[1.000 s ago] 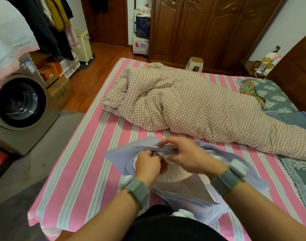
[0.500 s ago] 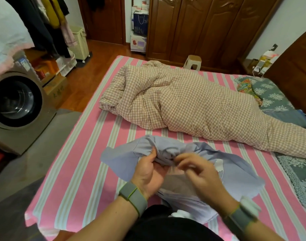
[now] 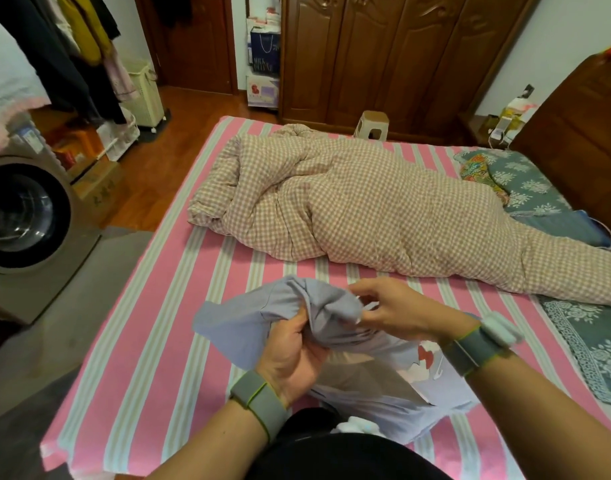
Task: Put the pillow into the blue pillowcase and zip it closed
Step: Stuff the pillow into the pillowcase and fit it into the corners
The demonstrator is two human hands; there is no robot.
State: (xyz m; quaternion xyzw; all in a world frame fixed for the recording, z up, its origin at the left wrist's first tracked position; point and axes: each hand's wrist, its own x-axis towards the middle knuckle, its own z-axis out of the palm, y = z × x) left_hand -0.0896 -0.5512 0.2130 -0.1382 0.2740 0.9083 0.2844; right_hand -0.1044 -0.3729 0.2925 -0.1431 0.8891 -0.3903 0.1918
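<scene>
Pillowcase (image 3: 234,317): blue cloth, bunched and wrinkled, lying on the near part of the bed, just in front of the person. One flat corner spreads to the left on the sheet; the lower part hangs toward the person's body.
Pillow (image 3: 359,372): a pale, beige surface shows inside the opening of the pillowcase, below both hands. I cannot tell how much of it is already inside.
Print on the cloth (image 3: 425,358): a small red and white picture, at the right side of the opening, just under the right wrist.
Left hand (image 3: 293,355): fingers curled around a thick gather of the blue cloth, thumb on top of the fold. It grips the pillowcase firmly.
Right hand (image 3: 397,313): fingertips bent and pinching the edge of the same gather from the right side, touching the cloth close to the left hand.
Wrists: each wears a grey band (image 3: 262,403); the right one carries a pale device.
Bed (image 3: 151,341): sheet with pink, white and pale green stripes.
Quilt (image 3: 383,213): beige checked, rolled in a long heap across the bed, beyond the pillowcase and apart from it.
Green flowered pillow (image 3: 526,181): at the far right, near the wooden headboard.
Washing machine (image 3: 23,216): on the floor at the left, round door facing the bed.
Wardrobe (image 3: 383,53): dark wood, behind the bed, with a small stool (image 3: 371,124) before it.
</scene>
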